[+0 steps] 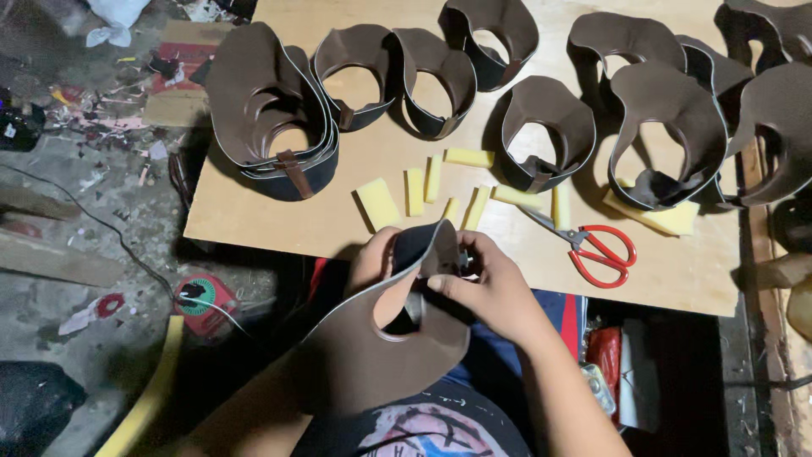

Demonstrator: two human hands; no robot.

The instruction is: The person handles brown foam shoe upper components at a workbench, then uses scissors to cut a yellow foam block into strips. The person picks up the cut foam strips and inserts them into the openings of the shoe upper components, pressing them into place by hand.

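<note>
I hold a brown leather shoe upper [397, 355] over my lap, just in front of the wooden board [338, 222]. My left hand [370, 258] is tucked behind and inside it, mostly hidden by the leather. My right hand [489, 286] pinches its upper edge from the right, thumb pressed on the outer face near the opening. Several yellow foam strips [377, 203] lie on the board just beyond my hands. Red-handled scissors [592, 250] rest to the right of them.
Several more brown leather uppers [271, 118] stand in rows across the board, up to its right end [668, 135]. A larger yellow foam block [668, 218] lies under one. The cluttered floor at left has scraps, a cable and a yellow strip [148, 398].
</note>
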